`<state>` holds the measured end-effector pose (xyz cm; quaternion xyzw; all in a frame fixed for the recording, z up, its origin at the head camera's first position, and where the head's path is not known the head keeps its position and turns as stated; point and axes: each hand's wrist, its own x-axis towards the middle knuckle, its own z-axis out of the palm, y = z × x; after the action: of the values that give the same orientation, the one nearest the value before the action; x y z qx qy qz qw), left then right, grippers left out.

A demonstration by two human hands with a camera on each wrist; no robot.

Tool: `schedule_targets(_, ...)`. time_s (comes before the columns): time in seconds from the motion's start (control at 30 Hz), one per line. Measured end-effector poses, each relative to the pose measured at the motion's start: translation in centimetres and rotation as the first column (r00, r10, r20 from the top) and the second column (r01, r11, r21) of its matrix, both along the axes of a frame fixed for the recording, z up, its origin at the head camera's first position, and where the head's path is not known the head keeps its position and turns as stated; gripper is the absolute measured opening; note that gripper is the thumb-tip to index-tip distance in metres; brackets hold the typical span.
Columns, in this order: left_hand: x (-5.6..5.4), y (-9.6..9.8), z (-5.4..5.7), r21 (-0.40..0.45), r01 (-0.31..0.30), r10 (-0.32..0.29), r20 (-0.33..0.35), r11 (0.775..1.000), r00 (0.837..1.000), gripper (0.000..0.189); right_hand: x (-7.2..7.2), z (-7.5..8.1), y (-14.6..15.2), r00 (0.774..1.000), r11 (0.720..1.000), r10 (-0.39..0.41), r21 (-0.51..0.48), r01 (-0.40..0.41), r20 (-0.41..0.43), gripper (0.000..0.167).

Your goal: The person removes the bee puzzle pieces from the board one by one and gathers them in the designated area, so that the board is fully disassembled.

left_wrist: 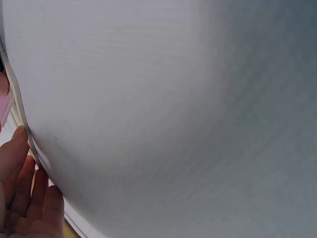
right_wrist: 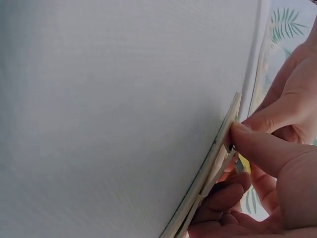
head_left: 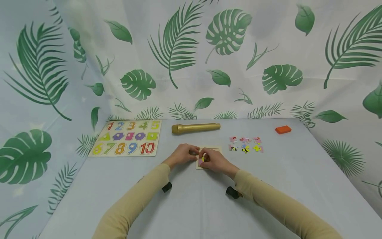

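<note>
A small wooden puzzle tray (head_left: 198, 167) lies at the middle of the table. My right hand (head_left: 218, 161) is over it, pinching a pink and yellow puzzle piece (head_left: 203, 158) between thumb and fingers. In the right wrist view the piece's yellow part (right_wrist: 243, 163) shows between the right thumb (right_wrist: 270, 148) and curled fingers, close over the tray (right_wrist: 210, 158). At the tray's left edge is my left hand (head_left: 183, 154). Its fairly straight fingers (left_wrist: 37, 198) and thumb touch that edge in the left wrist view.
Several loose puzzle pieces (head_left: 245, 148) lie in two rows right of the tray. A number and shape board (head_left: 98, 141) sits at the left. Behind are a gold toy microphone (head_left: 197, 128) and, at the right, an orange block (head_left: 283, 129). Leaf-printed cloth (head_left: 185, 93) closes off the back.
</note>
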<state>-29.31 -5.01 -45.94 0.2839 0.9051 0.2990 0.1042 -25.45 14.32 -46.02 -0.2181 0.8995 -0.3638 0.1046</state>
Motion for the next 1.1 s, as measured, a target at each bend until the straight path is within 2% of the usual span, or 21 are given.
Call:
schedule_targets(0.2,-0.17,-0.03,-0.08,-0.007,0.003,-0.003,-0.013,1.000,1.000,0.025,0.14,-0.11,-0.02,0.999,1.000,0.013,-0.022,-0.014,-0.044,0.022)
schedule_targets(0.37,-0.18,-0.02,-0.01,-0.007,0.003,-0.003,-0.018,1.000,1.000,0.024,0.06,-0.07,-0.13,0.998,1.000,0.023,-0.003,-0.024,-0.052,0.016)
schedule_targets(0.5,-0.14,0.04,-0.05,-0.010,0.001,-0.001,-0.007,1.000,1.000,0.023,0.18,0.10,-0.03,1.000,1.000,0.014,0.000,-0.014,-0.005,0.015)
schedule_targets(0.73,-0.09,0.03,-0.15,0.002,0.010,-0.010,-0.021,1.000,1.000,0.024,0.49,0.11,0.08,0.991,0.991,-0.061,-0.108,0.075,0.121,0.015)
schedule_targets(0.9,-0.06,0.07,-0.10,0.002,0.009,-0.009,-0.013,1.000,1.000,0.024,0.48,-0.18,0.06,0.985,0.983,-0.106,-0.136,0.125,0.140,0.014)
schedule_targets(1.1,-0.02,0.17,0.00,-0.008,-0.009,0.010,0.010,1.000,1.000,0.024,0.49,-0.19,0.10,0.983,0.976,-0.102,-0.176,0.129,0.155,0.017)
